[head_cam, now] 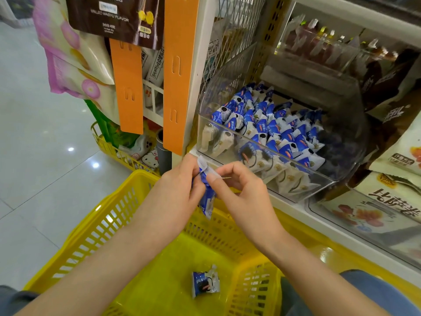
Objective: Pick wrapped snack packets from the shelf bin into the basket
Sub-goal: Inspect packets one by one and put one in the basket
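Observation:
A clear plastic shelf bin holds several blue-and-white wrapped snack packets. Just in front of the bin, above the yellow basket, both hands meet on one blue-and-white packet. My left hand grips the packet's body. My right hand pinches its white top edge between thumb and forefinger. The packet hangs down over the basket's far rim. Another snack packet lies flat on the basket floor.
Orange hanging strips and hung snack bags flank the shelf post on the left. A second yellow basket with goods stands on the floor behind. Large snack bags fill a bin to the right. Tiled floor lies at left.

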A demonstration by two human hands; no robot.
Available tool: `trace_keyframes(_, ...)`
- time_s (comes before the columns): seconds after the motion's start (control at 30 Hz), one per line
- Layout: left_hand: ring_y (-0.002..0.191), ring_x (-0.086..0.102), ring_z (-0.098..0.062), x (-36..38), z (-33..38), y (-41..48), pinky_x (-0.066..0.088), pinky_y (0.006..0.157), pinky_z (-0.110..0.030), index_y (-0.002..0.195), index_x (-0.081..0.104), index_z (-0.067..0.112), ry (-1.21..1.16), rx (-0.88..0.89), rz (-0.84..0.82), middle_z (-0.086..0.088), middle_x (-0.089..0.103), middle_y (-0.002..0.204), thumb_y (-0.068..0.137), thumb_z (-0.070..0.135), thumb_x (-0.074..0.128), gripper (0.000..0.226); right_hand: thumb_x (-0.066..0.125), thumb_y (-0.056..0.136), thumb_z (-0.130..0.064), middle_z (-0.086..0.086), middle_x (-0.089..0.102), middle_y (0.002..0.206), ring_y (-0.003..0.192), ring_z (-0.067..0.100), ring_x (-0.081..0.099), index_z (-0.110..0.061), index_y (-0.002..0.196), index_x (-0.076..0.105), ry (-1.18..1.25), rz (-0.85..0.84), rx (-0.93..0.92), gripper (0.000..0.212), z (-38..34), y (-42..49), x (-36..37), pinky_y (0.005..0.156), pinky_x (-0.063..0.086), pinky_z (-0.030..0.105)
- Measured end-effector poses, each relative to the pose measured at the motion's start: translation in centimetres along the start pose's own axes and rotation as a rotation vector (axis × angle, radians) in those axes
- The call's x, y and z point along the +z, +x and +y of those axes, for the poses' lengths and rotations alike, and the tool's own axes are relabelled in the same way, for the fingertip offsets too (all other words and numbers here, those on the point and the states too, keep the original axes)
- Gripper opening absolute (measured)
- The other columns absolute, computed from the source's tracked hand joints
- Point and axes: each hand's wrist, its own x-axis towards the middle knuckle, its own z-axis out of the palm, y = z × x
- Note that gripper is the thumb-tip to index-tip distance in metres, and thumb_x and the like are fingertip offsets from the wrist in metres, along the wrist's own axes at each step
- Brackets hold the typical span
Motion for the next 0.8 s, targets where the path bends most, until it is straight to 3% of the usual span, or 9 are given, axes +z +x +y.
trace_keyframes(0.07, 0.055, 0.045, -0.005, 0.0, -0.1, 0.1, 0.039, 0.054, -0.017, 0.086, 0.038, 0.020, -0.001, -0.013, 0.017, 0.009, 0.046, 0.064, 0.094, 0.021, 0.046, 0.011, 0.065, 0.082, -0.036, -0.022, 0.063, 0.089, 0.087, -0.008, 0.060, -0.038, 0.089, 0.051, -0.054, -0.079, 0.013, 0.016, 0.3, 0.0, 0.2, 0.070, 0.048, 0.010)
trace_keyframes(0.17, 0.060, 0.051, -0.013, -0.2, -0.4, 0.3, 0.041, 0.052, -0.027, 0.090, 0.041, 0.016, -0.010, -0.020, 0.033, 0.002, 0.052, 0.067, 0.095, 0.021, 0.045, 0.008, 0.069, 0.080, -0.034, -0.026, 0.059, 0.099, 0.088, -0.007, 0.061, -0.043, 0.093, 0.044, -0.079, -0.160, 0.042, 0.030, 0.6, 0.2, 0.5, 0.073, 0.052, 0.014)
trace_keyframes(0.3, 0.060, 0.056, -0.022, -0.4, -0.5, 0.4, 0.048, 0.054, -0.043, 0.090, 0.043, 0.014, -0.025, 0.010, 0.033, -0.004, 0.057, 0.069, 0.094, 0.019, 0.046, 0.007, 0.062, 0.086, -0.028, -0.016, 0.064, 0.107, 0.091, -0.002, 0.063, -0.034, 0.108, 0.044, -0.121, -0.154, 0.039, 0.029, 0.9, 0.3, 0.5, 0.078, 0.053, 0.020)
trace_keyframes(0.47, 0.061, 0.059, -0.026, -0.3, -1.1, 0.9, 0.048, 0.058, -0.051, 0.087, 0.044, 0.015, -0.096, -0.013, 0.047, -0.007, 0.060, 0.068, 0.092, 0.016, 0.048, 0.006, 0.056, 0.090, -0.024, -0.016, 0.061, 0.104, 0.091, 0.001, 0.062, -0.036, 0.109, 0.037, -0.096, -0.150, 0.057, 0.029, 0.9, 0.5, 0.7, 0.074, 0.050, 0.012)
trace_keyframes(0.53, 0.066, 0.061, -0.018, 0.1, -1.1, 0.9, 0.051, 0.060, -0.045, 0.091, 0.045, 0.019, -0.124, -0.047, 0.052, -0.001, 0.062, 0.074, 0.091, 0.017, 0.050, 0.005, 0.057, 0.091, -0.022, -0.013, 0.063, 0.106, 0.094, 0.005, 0.063, -0.035, 0.109, 0.041, -0.061, -0.136, 0.079, 0.028, 1.0, 0.6, 0.7, 0.081, 0.053, 0.021)
trace_keyframes(0.6, 0.074, 0.060, -0.005, 0.6, -1.0, 0.7, 0.052, 0.062, -0.032, 0.096, 0.043, 0.026, -0.155, -0.088, 0.034, 0.009, 0.061, 0.085, 0.087, 0.017, 0.056, 0.018, 0.056, 0.091, -0.018, -0.007, 0.066, 0.109, 0.096, 0.009, 0.064, -0.027, 0.114, 0.046, -0.015, -0.104, 0.104, 0.027, 1.1, 0.8, 0.7, 0.085, 0.053, 0.028)
trace_keyframes(0.7, 0.080, 0.058, -0.001, 1.3, -0.9, 0.5, 0.048, 0.063, -0.025, 0.099, 0.037, 0.030, -0.172, -0.131, -0.027, 0.012, 0.056, 0.094, 0.082, 0.009, 0.060, 0.036, 0.055, 0.091, -0.014, 0.000, 0.066, 0.112, 0.097, 0.011, 0.065, -0.018, 0.121, 0.047, 0.015, -0.083, 0.131, 0.031, 1.1, 0.9, 0.6, 0.086, 0.053, 0.031)
trace_keyframes(0.8, 0.083, 0.056, 0.002, 1.1, -1.0, 0.7, 0.047, 0.063, -0.019, 0.100, 0.039, 0.028, -0.200, -0.139, -0.020, 0.019, 0.053, 0.090, 0.084, 0.004, 0.055, 0.033, 0.056, 0.091, -0.015, 0.003, 0.065, 0.114, 0.097, 0.018, 0.065, -0.014, 0.124, 0.046, 0.020, -0.075, 0.133, 0.034, 1.1, 0.9, 0.7, 0.088, 0.052, 0.039)
